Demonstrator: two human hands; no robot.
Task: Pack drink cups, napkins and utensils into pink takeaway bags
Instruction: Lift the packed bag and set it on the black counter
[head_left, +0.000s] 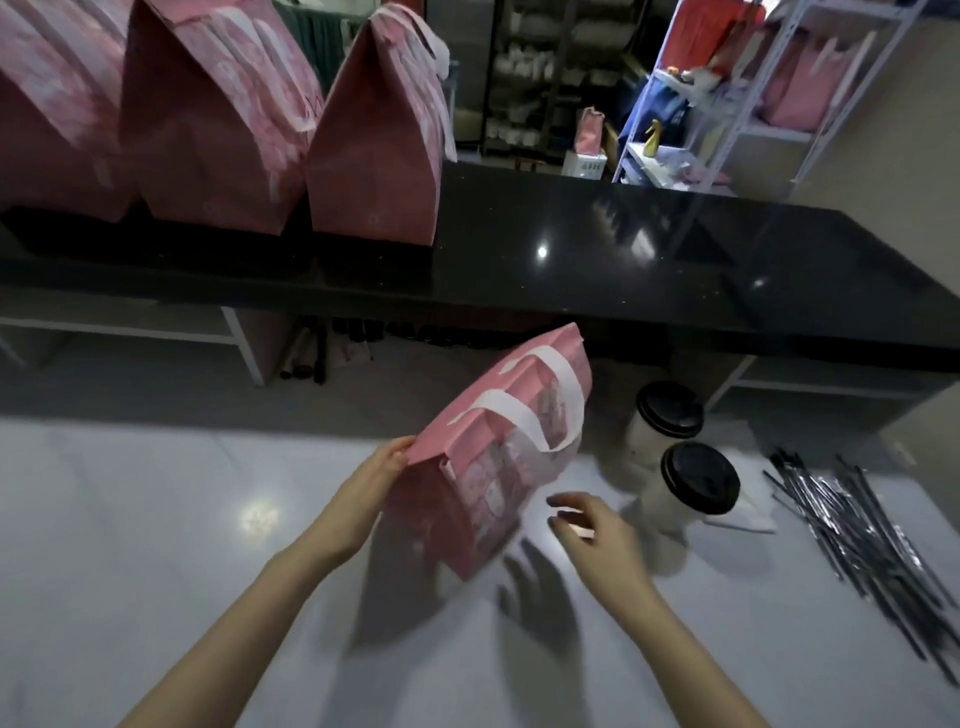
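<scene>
Three pink bags stand in a row on the raised black counter at the far left. Their tops are folded shut and white handles lie over them, so they look like finished orders, though what is inside is hidden. Another pink takeaway bag is in hand over the lower white counter. It is tilted, its top edge leaning away to the right and its white handles facing up, and it looks flat and not yet opened. Whether its bottom corner touches the counter cannot be told. The left hand pinches the bag's upper left corner between thumb and fingers. The right hand hovers just beside the bag's lower edge, fingers spread and loosely bent, holding nothing. Everything that would go into this bag is still outside it. Two drink cups with black lids stand close together just right of the bag. White napkins lie beside and partly under the nearer cup. A loose pile of foil-wrapped sticks lies further right, probably the utensils or straws, but too thin and blurred to say which. So this bag seems to be at its very start: it has yet to be opened and stood up, then loaded with cups, napkins and utensils. Metal shelving behind the counter holds more pink bags.
</scene>
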